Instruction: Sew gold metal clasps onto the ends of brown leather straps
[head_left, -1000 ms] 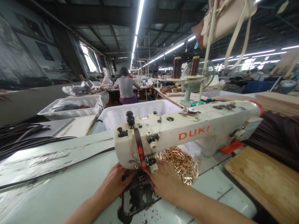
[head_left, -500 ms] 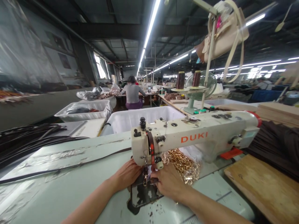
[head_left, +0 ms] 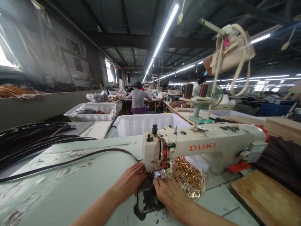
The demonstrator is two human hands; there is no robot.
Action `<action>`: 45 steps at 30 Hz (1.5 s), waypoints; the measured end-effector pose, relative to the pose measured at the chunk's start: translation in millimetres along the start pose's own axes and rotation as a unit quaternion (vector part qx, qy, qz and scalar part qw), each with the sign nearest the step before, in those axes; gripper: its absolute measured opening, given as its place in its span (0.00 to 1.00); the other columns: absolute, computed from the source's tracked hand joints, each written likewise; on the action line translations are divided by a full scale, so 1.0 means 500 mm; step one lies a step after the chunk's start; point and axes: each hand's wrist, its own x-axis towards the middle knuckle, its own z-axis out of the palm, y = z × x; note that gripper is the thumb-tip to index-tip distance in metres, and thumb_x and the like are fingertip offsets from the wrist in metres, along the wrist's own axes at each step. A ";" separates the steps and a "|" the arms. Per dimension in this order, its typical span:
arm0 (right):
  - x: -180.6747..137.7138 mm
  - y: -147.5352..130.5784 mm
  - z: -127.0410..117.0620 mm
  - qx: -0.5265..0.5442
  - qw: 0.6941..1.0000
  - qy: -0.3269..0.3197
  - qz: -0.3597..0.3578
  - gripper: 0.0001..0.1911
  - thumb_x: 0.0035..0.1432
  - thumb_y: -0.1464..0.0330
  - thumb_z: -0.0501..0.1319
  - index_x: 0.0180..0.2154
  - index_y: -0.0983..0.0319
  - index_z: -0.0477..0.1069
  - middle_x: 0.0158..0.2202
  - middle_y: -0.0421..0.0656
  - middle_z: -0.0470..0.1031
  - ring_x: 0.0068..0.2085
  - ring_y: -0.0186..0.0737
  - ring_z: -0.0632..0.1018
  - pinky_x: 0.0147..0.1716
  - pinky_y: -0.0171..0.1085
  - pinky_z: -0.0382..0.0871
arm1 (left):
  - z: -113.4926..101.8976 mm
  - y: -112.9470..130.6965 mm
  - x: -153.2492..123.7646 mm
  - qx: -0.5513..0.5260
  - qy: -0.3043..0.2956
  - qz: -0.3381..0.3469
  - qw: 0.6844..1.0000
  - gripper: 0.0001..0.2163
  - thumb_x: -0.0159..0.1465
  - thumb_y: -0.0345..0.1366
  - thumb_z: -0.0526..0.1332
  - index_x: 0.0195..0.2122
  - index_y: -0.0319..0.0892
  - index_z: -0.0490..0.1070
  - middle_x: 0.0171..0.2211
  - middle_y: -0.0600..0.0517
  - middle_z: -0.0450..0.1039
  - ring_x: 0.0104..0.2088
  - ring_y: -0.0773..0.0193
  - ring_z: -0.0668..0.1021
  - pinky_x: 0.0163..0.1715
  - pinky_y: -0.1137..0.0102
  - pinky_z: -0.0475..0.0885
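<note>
Left hand (head_left: 131, 178) and right hand (head_left: 172, 196) sit under the machine (head_left: 178, 149), which overhangs them; their grip I cannot tell. Strap (head_left: 113, 150) curves leftward beyond the left hand; clasps (head_left: 189, 177) lie beyond the right, a bin (head_left: 150, 121) farther ahead.

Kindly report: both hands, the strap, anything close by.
Left hand, right hand at sewing machine; grips unclear. Strap curves across table. Gold clips heaped near right hand.

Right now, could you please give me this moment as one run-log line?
left hand: at sewing machine, near dark strap | right hand: opposite left, fingertip contact unclear | gold-coloured hardware: beyond right hand
</note>
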 end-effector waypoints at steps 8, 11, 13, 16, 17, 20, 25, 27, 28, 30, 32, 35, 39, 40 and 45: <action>-0.006 0.050 -0.018 0.094 0.991 0.037 0.083 0.17 0.60 0.81 0.54 0.47 0.61 0.69 0.45 0.48 0.75 0.45 0.47 0.75 0.40 0.38 0.65 | 0.005 0.005 -0.019 -0.024 -0.021 -0.087 0.996 0.10 0.67 0.38 0.54 0.35 0.46 0.75 0.33 0.50 0.72 0.37 0.60 0.75 0.39 0.69 0.69; -0.002 0.060 -0.014 0.172 0.973 0.059 0.144 0.17 0.58 0.81 0.55 0.43 0.59 0.74 0.43 0.45 0.76 0.47 0.46 0.75 0.43 0.38 0.64 | 0.021 0.015 -0.022 -0.056 -0.015 -0.161 0.985 0.06 0.63 0.36 0.59 0.38 0.48 0.75 0.36 0.53 0.72 0.36 0.62 0.76 0.35 0.71 0.69; 0.004 0.066 -0.007 0.208 0.963 0.066 0.161 0.15 0.58 0.79 0.57 0.41 0.57 0.76 0.42 0.43 0.77 0.44 0.43 0.76 0.41 0.35 0.64 | 0.035 0.019 -0.020 -0.077 -0.002 -0.209 0.975 0.07 0.60 0.35 0.62 0.40 0.49 0.74 0.39 0.53 0.72 0.37 0.62 0.77 0.36 0.71 0.70; 0.010 0.074 0.001 0.229 0.959 0.065 0.154 0.14 0.59 0.78 0.57 0.39 0.57 0.77 0.41 0.41 0.77 0.42 0.38 0.77 0.38 0.31 0.64 | 0.053 0.022 -0.013 -0.099 0.012 -0.248 0.964 0.07 0.59 0.34 0.61 0.38 0.46 0.74 0.39 0.52 0.71 0.38 0.60 0.76 0.38 0.68 0.70; 0.011 0.076 0.004 0.238 0.957 0.067 0.151 0.14 0.59 0.78 0.57 0.39 0.57 0.77 0.41 0.41 0.77 0.42 0.38 0.77 0.39 0.31 0.64 | 0.056 0.021 -0.011 -0.103 0.017 -0.252 0.962 0.06 0.59 0.34 0.61 0.38 0.46 0.74 0.39 0.51 0.71 0.38 0.60 0.76 0.39 0.67 0.70; 0.011 0.081 0.008 0.272 0.949 0.077 0.140 0.15 0.58 0.80 0.56 0.40 0.58 0.76 0.41 0.42 0.77 0.44 0.39 0.76 0.41 0.31 0.63 | 0.056 0.017 -0.004 -0.116 0.022 -0.247 0.962 0.05 0.60 0.33 0.59 0.36 0.44 0.73 0.37 0.51 0.71 0.39 0.59 0.75 0.40 0.66 0.69; 0.009 0.084 0.010 0.308 0.938 0.088 0.132 0.20 0.53 0.83 0.55 0.42 0.58 0.75 0.42 0.42 0.77 0.46 0.39 0.76 0.43 0.32 0.63 | 0.052 0.010 0.001 -0.132 0.023 -0.221 0.966 0.05 0.59 0.31 0.58 0.34 0.44 0.71 0.34 0.52 0.71 0.35 0.61 0.74 0.36 0.69 0.68; 0.008 0.084 0.009 0.307 0.939 0.089 0.127 0.20 0.54 0.83 0.54 0.41 0.58 0.75 0.43 0.43 0.77 0.46 0.39 0.75 0.43 0.32 0.63 | 0.054 0.008 0.002 -0.136 0.027 -0.216 0.966 0.06 0.59 0.30 0.57 0.35 0.44 0.71 0.35 0.52 0.71 0.36 0.61 0.73 0.36 0.69 0.68; 0.008 0.084 0.009 0.305 0.940 0.088 0.124 0.19 0.55 0.83 0.54 0.40 0.59 0.76 0.43 0.43 0.77 0.46 0.39 0.75 0.44 0.32 0.63 | 0.055 0.007 0.002 -0.137 0.028 -0.215 0.967 0.06 0.59 0.30 0.56 0.36 0.44 0.71 0.35 0.52 0.71 0.36 0.61 0.73 0.37 0.68 0.68; 0.008 0.084 0.009 0.294 0.944 0.082 0.125 0.18 0.57 0.82 0.53 0.38 0.59 0.76 0.42 0.43 0.77 0.46 0.39 0.75 0.44 0.33 0.63 | 0.057 0.004 0.003 -0.140 0.028 -0.210 0.967 0.07 0.60 0.30 0.56 0.38 0.43 0.71 0.35 0.52 0.71 0.36 0.60 0.74 0.37 0.68 0.68; 0.008 0.084 0.010 0.276 0.949 0.071 0.133 0.16 0.56 0.82 0.53 0.35 0.60 0.76 0.40 0.43 0.77 0.44 0.39 0.76 0.42 0.33 0.62 | 0.058 0.001 0.004 -0.143 0.026 -0.205 0.968 0.07 0.60 0.31 0.57 0.39 0.43 0.71 0.35 0.52 0.71 0.37 0.60 0.74 0.37 0.68 0.68; 0.007 0.086 0.010 0.264 0.954 0.063 0.131 0.15 0.55 0.81 0.54 0.33 0.60 0.76 0.39 0.41 0.77 0.42 0.38 0.76 0.39 0.32 0.62 | 0.058 -0.003 0.004 -0.147 0.021 -0.203 0.968 0.07 0.61 0.32 0.56 0.39 0.43 0.71 0.36 0.52 0.71 0.37 0.59 0.74 0.37 0.68 0.68; 0.007 0.090 0.009 0.270 0.954 0.058 0.116 0.15 0.54 0.81 0.54 0.34 0.60 0.75 0.41 0.41 0.77 0.44 0.38 0.75 0.41 0.32 0.62 | 0.058 -0.005 0.003 -0.156 0.011 -0.203 0.967 0.08 0.61 0.34 0.57 0.41 0.43 0.72 0.38 0.51 0.72 0.39 0.58 0.74 0.40 0.67 0.69; 0.007 0.091 0.009 0.268 0.955 0.057 0.115 0.15 0.54 0.81 0.54 0.35 0.60 0.75 0.42 0.42 0.77 0.45 0.39 0.75 0.42 0.32 0.62 | 0.058 -0.005 0.003 -0.158 0.008 -0.205 0.966 0.09 0.61 0.34 0.57 0.41 0.43 0.72 0.38 0.51 0.72 0.40 0.57 0.74 0.40 0.66 0.69; 0.009 0.094 0.018 0.248 0.960 0.044 0.120 0.13 0.57 0.79 0.55 0.37 0.60 0.75 0.40 0.42 0.77 0.44 0.40 0.76 0.41 0.33 0.62 | 0.056 -0.014 0.014 -0.156 -0.006 -0.216 0.964 0.10 0.61 0.35 0.56 0.42 0.40 0.72 0.40 0.48 0.73 0.41 0.54 0.74 0.43 0.64 0.68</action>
